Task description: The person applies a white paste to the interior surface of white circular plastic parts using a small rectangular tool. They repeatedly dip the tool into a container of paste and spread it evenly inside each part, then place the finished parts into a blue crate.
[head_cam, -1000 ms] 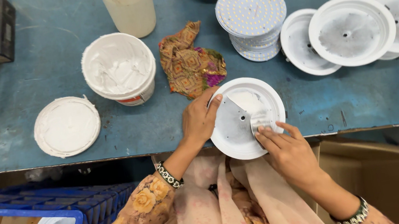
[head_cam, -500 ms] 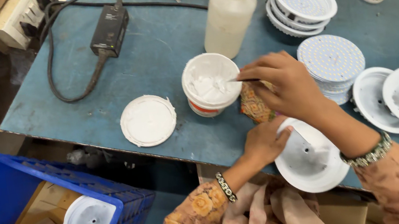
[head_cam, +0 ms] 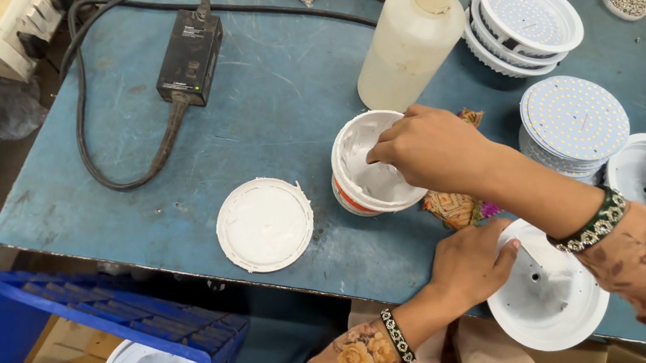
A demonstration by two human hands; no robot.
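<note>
The right hand [head_cam: 430, 147] reaches into a small round white tub [head_cam: 368, 167] smeared with thick white paste, fingertips pinched together over it – whether they hold anything I cannot tell. The left hand [head_cam: 467, 264] rests flat, grip open, on the rim of a smooth white dished housing [head_cam: 547, 300] at the near edge of the scuffed blue surface [head_cam: 277, 111]. The tub's paste-coated lid [head_cam: 265, 223] lies just beside it

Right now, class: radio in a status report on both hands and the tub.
Right hand dipping into white paste tub. Left hand steadying white round housing at table edge. Tub lid off, alongside.
</note>
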